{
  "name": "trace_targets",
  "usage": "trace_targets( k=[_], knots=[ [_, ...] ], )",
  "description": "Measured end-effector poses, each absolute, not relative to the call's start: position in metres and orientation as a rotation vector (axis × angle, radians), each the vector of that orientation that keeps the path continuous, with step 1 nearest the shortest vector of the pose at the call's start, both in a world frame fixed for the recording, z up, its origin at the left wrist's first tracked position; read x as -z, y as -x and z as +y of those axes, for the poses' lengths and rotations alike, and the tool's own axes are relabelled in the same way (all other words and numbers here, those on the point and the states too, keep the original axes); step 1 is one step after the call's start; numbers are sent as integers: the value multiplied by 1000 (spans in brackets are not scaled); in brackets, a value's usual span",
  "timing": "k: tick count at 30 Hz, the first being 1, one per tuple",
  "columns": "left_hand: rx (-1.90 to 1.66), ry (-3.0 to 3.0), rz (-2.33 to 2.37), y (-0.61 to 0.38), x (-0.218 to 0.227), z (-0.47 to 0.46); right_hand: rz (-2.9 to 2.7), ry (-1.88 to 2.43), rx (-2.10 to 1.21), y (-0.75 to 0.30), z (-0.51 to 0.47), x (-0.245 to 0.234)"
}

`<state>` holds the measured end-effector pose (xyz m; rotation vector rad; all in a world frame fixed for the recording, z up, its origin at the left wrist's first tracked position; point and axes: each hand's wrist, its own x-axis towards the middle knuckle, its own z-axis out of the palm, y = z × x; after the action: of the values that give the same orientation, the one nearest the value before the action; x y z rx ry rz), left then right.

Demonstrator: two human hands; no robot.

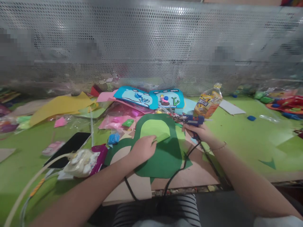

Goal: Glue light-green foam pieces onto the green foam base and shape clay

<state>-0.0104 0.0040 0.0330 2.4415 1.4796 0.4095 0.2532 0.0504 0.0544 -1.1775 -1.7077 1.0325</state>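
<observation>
My left hand (145, 148) is closed on the lower edge of a light green craft piece (153, 126), whose near edge is lifted and folded up. Beneath it lies a larger dark green cut-out (158, 164) with rounded corners, flat on the table. Gripped in my right hand (201, 131) is a blue hot glue gun (193, 119), held just past the cut-out's upper right edge with the nozzle pointing left. Its black cord (174, 173) runs down over the table's front edge. The finer detail at the nozzle tip is blurred.
Behind the cut-out stand two blue decorated panels (136, 97) and a bottle (208, 102) of orange drink. To the left lie a black phone (73, 146), a power bank (98, 157) with cables and yellow sheets (61, 107). A perforated metal screen (146, 41) rises at the back.
</observation>
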Motion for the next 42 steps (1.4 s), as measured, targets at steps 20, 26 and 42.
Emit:
trace_targets(
  k=[20,26,42],
  knots=[
    [-555,-2140,1679,14,-31,11,-2476,1211,-674,-225,35,-56],
    [-481,-2267,1641,12,-31,9,-2554,1127,-708,-224,32,-56],
    [-402,-2388,1634,11,-34,5,-2531,1357,-620,-245,47,-55]
  ],
)
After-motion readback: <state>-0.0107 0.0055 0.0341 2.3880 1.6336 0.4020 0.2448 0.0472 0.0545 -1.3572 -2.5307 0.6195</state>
